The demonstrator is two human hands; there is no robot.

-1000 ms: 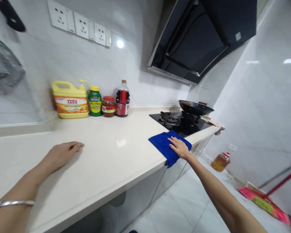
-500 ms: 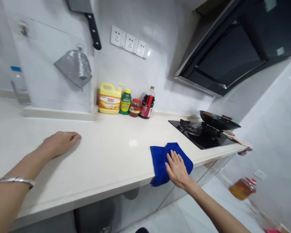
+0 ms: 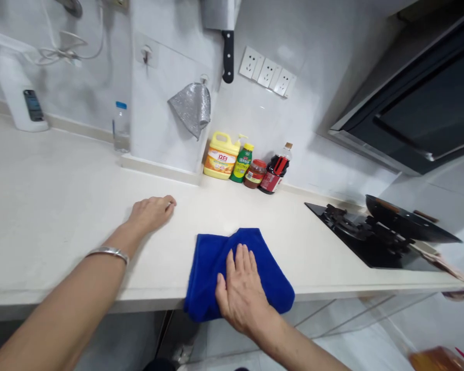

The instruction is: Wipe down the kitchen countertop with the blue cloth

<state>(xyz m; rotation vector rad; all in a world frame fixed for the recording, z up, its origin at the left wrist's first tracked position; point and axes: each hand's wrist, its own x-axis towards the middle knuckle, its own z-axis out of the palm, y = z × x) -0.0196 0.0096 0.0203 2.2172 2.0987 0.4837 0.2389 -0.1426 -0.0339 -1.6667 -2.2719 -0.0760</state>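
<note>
A blue cloth (image 3: pixel 212 263) lies on the white countertop (image 3: pixel 81 206), its near part hanging over the front edge. My right hand (image 3: pixel 242 286) presses flat on it, fingers stretched out and thumb apart. To the left, my left hand (image 3: pixel 150 214) rests on the bare countertop with its fingers curled in and nothing visible in them. A silver bracelet (image 3: pixel 108 251) circles the left wrist.
Along the wall stand a yellow detergent jug (image 3: pixel 220 157), a green bottle (image 3: pixel 242 164), a red-lidded jar (image 3: pixel 254 174) and a dark sauce bottle (image 3: pixel 274 172). A cleaver (image 3: pixel 228 56) hangs above. Rightward are a black gas stove (image 3: pixel 355 234) and a wok (image 3: pixel 406 219).
My right hand and the blue cloth have slid left along the counter, away from the stove. The view has turned left. My left hand stays in about the same place on the counter.
</note>
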